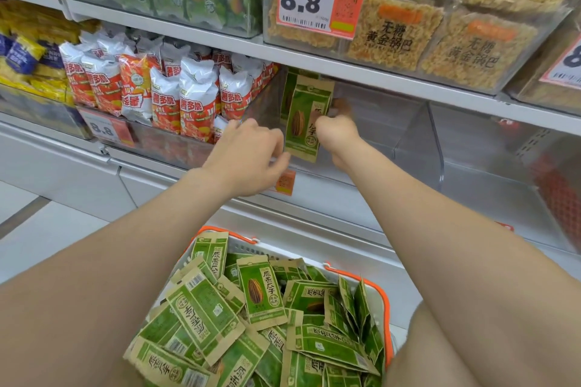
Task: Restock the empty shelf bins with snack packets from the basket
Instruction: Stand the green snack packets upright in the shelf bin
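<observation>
Head view: the only camera, looking down my arms.
Packet (301,122): green, upright, long axis vertical, at the left end of the clear bin (435,148).
Right hand (338,135): my fingers are curled round the packet's right edge; blurred, probably a pinch.
Left hand (248,160): just left of the packet, thumb by its lower corner; can't tell if it grips.
Basket (345,273): below, between my forearms, heaped with the same packets.
Key relation: the packet sits between both hands, with bare bin space to its right.
</observation>
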